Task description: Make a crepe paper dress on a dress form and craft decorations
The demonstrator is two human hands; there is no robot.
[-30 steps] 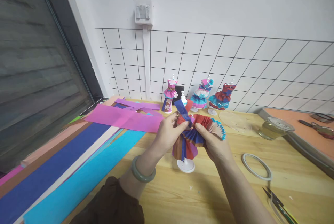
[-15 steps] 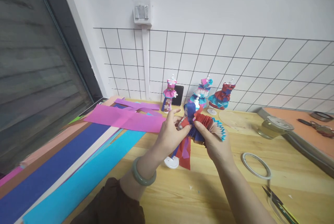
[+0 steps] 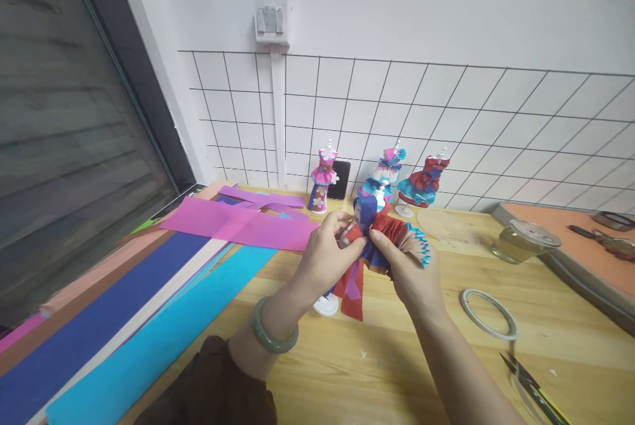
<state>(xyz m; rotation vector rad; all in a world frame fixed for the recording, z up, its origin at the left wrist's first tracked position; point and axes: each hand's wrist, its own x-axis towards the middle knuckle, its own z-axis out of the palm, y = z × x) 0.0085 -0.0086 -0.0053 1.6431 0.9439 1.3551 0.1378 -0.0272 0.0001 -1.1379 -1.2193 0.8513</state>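
In the middle of the frame, 2 hands meet at a small dress form, which leans with its neck toward the right above its white base. The left hand is curled nearly closed, thumb and fingers on either side of the paper-covered bodice, apparently to steady it. The right hand is also nearly closed, its thumb pressing on the pleated paper near the waist; pinching at the gathered end seems to hold the folds together while the far edge fans out. Paper strips lie along the left of the surface, leaving the hands room, and 3 dressed forms stand upright at the back.

The left hand covers part of the bodice, and the right hand's fingers are hidden behind the pleats, so their exact grip cannot be told. The held form partly blocks the middle dressed one. The scissors are cut off at lower right.
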